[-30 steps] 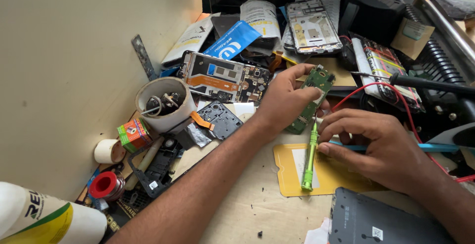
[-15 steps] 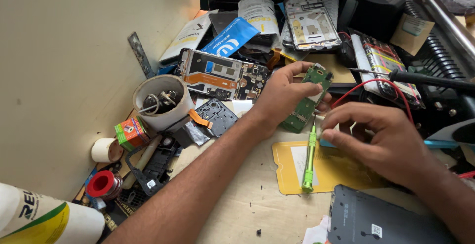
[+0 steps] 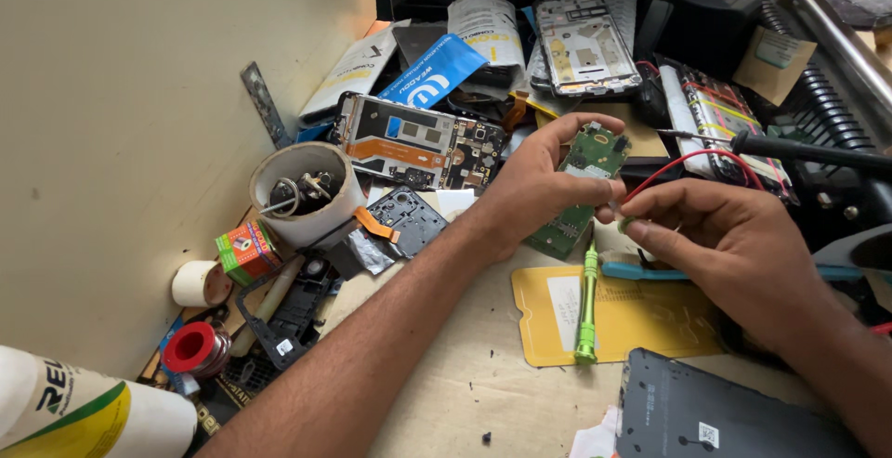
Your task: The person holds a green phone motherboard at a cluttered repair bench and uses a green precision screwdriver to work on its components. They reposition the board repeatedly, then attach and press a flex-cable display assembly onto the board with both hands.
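Note:
My left hand [image 3: 534, 189] holds a small green circuit board [image 3: 587, 163] upright above the bench, fingers curled around its left edge. My right hand [image 3: 734, 244] is just right of the board, thumb and forefinger pinched on a tiny part [image 3: 621, 220] close to the board's lower edge. A thin red wire [image 3: 683, 161] arcs over my right hand. Below both hands, a green screwdriver [image 3: 586, 305] lies on a yellow mat [image 3: 650, 314], tip pointing toward my hands.
Opened phone frames [image 3: 413, 142] [image 3: 583, 45], a white cup of small parts [image 3: 297, 193], tape rolls [image 3: 200, 281], a solder spool [image 3: 192, 346] and a white bottle [image 3: 74, 412] crowd the left and back. A dark phone back [image 3: 725, 412] lies front right. A black probe [image 3: 799, 150] is at right.
My right hand has moved up from beside the screwdriver to the board's lower edge and pinched its fingers. My left hand has kept hold of the board, raising it slightly.

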The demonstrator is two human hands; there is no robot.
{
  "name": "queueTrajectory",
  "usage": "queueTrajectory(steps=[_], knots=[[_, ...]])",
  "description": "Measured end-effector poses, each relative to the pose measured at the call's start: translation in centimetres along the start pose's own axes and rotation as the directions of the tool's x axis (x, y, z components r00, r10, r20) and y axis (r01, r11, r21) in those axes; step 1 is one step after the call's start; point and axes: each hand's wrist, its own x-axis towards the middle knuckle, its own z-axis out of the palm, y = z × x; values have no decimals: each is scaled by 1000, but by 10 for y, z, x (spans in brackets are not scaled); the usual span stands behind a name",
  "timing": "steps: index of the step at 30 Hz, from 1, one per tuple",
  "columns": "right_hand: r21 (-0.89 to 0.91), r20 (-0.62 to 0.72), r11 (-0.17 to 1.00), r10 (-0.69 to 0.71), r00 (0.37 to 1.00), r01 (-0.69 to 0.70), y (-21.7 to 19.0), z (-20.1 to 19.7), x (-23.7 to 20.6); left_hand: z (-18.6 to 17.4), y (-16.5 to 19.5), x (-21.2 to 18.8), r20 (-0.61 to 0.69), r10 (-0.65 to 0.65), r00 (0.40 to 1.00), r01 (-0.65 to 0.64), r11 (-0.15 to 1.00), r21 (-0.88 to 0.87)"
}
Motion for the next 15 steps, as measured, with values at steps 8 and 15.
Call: queueTrajectory(steps=[8,15], knots=[[-44,-84,998,-38,996,35,-1,-1,-2,-1,0,-3,149,40,988,-27,996,-90],[-1,-88,999,-46,995,47,2,0,-3,-2,3,-8,189,47,981,-35,997,-66]])
